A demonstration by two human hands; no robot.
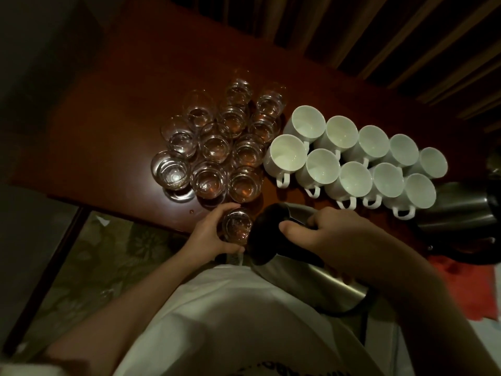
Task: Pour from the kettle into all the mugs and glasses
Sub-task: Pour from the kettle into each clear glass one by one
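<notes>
At the near edge of the desk (113, 109), her left hand (208, 234) grips a glass (236, 225); her right hand (333, 234) clenches the tilted kettle (306, 275) by its handle. Likely heavy; the glass looks slippery and fragile. White mugs (352, 164) wait to the right.

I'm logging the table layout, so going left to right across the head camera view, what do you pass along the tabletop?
Cluster of glasses → block of white mugs → second steel kettle at the right edge. Nearer the person, the same direction: left hand holding one glass → right hand gripping the tilted kettle.
</notes>
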